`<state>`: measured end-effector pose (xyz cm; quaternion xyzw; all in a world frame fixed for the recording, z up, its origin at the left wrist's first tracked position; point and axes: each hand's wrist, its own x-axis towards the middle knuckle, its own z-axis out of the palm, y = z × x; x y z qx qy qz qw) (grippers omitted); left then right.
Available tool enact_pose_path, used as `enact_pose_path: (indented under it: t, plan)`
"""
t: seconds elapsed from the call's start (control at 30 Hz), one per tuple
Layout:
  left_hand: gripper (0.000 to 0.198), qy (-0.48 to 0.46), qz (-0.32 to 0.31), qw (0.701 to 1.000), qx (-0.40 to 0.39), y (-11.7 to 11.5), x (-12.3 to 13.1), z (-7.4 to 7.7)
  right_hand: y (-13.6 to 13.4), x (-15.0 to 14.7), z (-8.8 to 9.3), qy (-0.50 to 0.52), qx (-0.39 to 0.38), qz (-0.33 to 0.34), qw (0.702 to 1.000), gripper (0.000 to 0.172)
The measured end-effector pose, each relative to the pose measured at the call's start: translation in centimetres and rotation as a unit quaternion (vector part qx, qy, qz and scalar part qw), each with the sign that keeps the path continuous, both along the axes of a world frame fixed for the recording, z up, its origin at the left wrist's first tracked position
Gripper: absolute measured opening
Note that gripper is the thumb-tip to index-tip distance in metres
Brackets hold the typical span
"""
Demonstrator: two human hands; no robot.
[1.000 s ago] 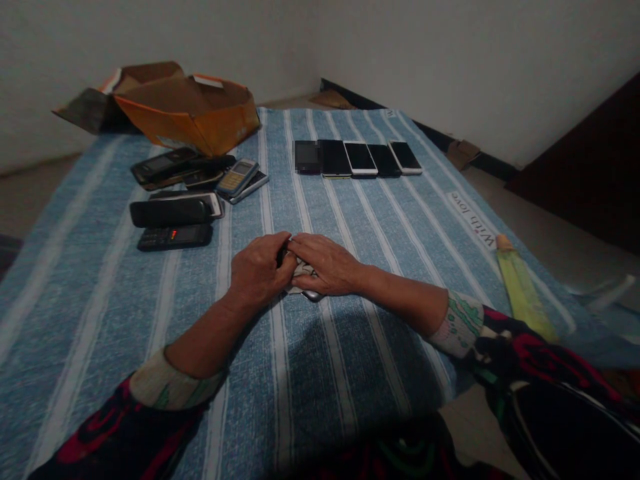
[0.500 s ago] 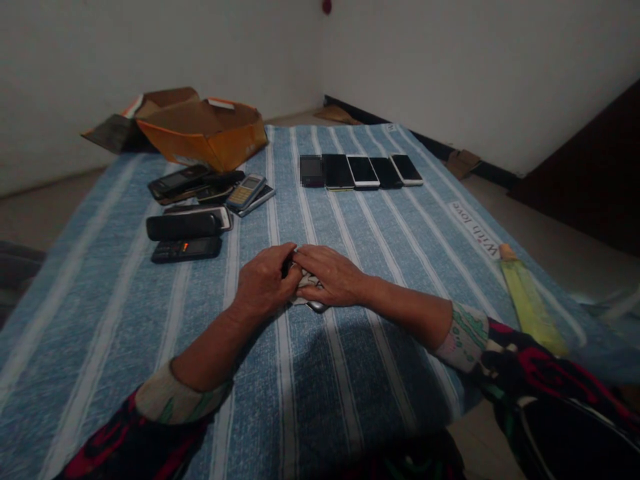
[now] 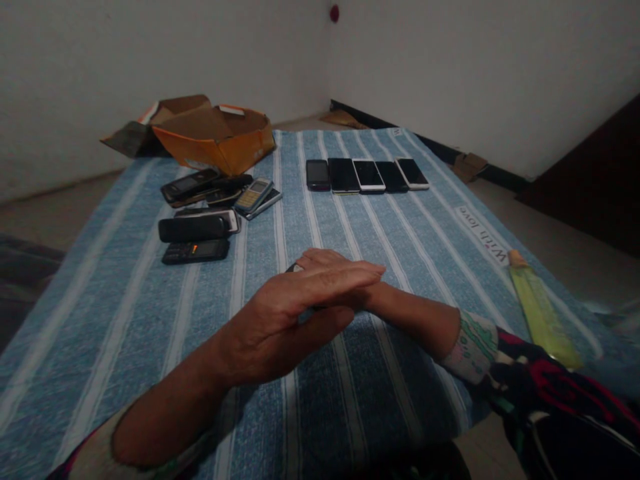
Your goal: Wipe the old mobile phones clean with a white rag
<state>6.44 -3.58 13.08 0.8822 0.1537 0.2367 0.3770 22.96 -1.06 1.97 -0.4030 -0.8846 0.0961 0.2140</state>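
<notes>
As L hand (image 3: pixel 280 323) overlaps R hand (image 3: pixel 326 259), item (image 3: pixel 296 268) long axis/dir. unclear.

Your left forearm (image 3: pixel 167 407) slants up from the lower left, and your left hand (image 3: pixel 280 313) stretches across in front of your right hand (image 3: pixel 323 257). The left fingers (image 3: pixel 345 275) are straight and together, pointing right; the thumb (image 3: pixel 325 327) extends below them, with a gap between. Your right forearm (image 3: pixel 420 317) angles in from the right. Your right hand is mostly hidden, so its grip cannot be made out.
</notes>
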Motion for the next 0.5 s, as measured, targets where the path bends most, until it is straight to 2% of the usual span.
enact_pose_path:
  t: [0.1,0.17,0.37,0.5]
  plan:
    - [0.04,-0.002,-0.003,0.999,-0.038,0.2,-0.3,0.2,-0.4,0.0,1.0,-0.009,-0.021,0.0,1.0,0.019]
    - [0.042,-0.001,-0.006,0.999,-0.049,0.4,-0.4,-0.1,-0.4,0.0,1.0,-0.004,-0.031,-0.005,1.0,0.017]
    - [0.041,-0.001,-0.013,0.997,-0.074,0.8,-0.2,-0.9,0.2,0.0,-1.1,0.04,0.006,-0.007,0.999,0.019]
    - [0.041,-0.003,-0.016,0.997,-0.081,1.2,0.2,-1.2,0.2,0.1,-1.4,0.05,0.012,-0.001,0.999,0.024]
